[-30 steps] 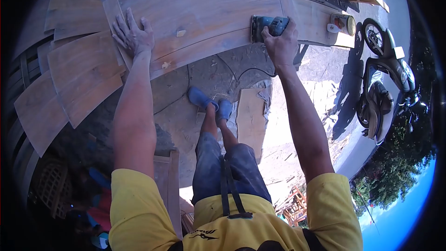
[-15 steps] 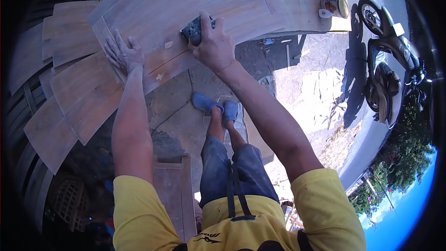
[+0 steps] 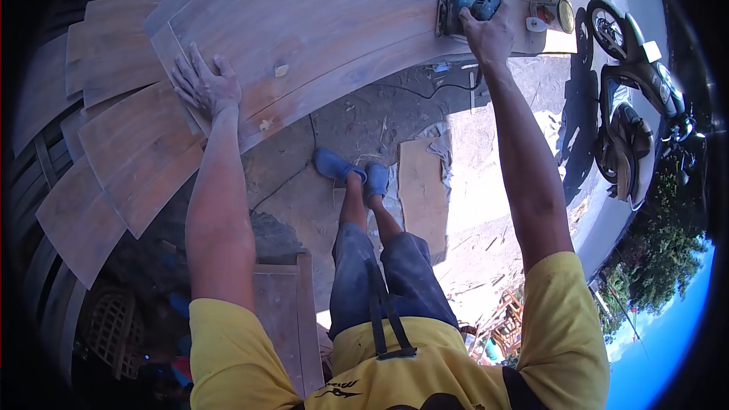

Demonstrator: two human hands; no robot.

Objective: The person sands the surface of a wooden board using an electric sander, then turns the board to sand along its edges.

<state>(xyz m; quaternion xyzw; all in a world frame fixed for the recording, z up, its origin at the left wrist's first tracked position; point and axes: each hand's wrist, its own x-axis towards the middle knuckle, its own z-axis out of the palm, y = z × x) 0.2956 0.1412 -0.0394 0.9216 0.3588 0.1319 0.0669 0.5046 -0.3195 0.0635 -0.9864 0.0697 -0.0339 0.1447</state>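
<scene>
A large framed wooden panel (image 3: 342,19) lies in front of me. My left hand (image 3: 209,87) rests flat on its near left part, fingers spread, coated in pale dust. With my arm stretched out, my right hand (image 3: 490,36) is wrapped round a teal electric sander (image 3: 454,15), which sits at the panel's right end. A dark cord (image 3: 437,93) hangs below the panel on that side. On the panel's face lies a small pale chip (image 3: 281,70), and a light patch (image 3: 266,125) shows near the front edge.
More wooden panels (image 3: 137,148) fan out at left. A can (image 3: 553,15) stands on the board beyond the sander. A wooden piece (image 3: 279,326) is beside my legs. Cardboard (image 3: 424,188) lies on the ground; a motorbike (image 3: 630,106) is parked at right.
My right hand has slid the sander rightward, from the panel's middle to its right end. The cord now shows below. My left hand stays about where it was.
</scene>
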